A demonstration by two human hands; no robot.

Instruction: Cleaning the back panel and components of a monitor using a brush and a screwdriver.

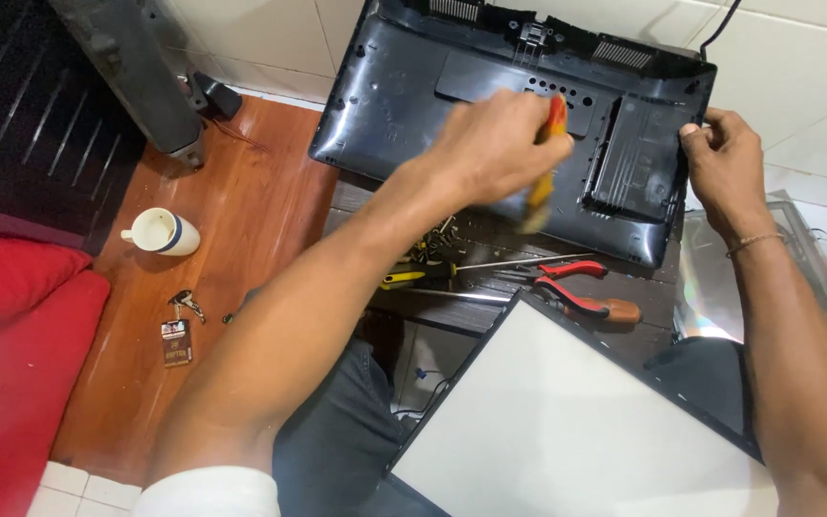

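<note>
A black plastic monitor back cover (452, 105) lies inside-up across a dark stool top, tilted toward the tiled wall. My left hand (495, 144) hovers over its middle, closed around a red and yellow tool (547, 158) that is blurred by motion. My right hand (725, 158) grips the cover's right edge. Below the cover lie a yellow-handled screwdriver (413, 278), red-handled pliers (581, 287) and a pile of small screws (437, 239). A flat white panel in a dark frame (567, 421) rests on my lap.
A white mug (160, 232) and a key bunch with a tag (177, 330) sit on the wooden floor at left. A black speaker (136, 67) leans at the upper left, a red cushion (11, 364) is at the left edge. Shiny discs (705, 297) lie at right.
</note>
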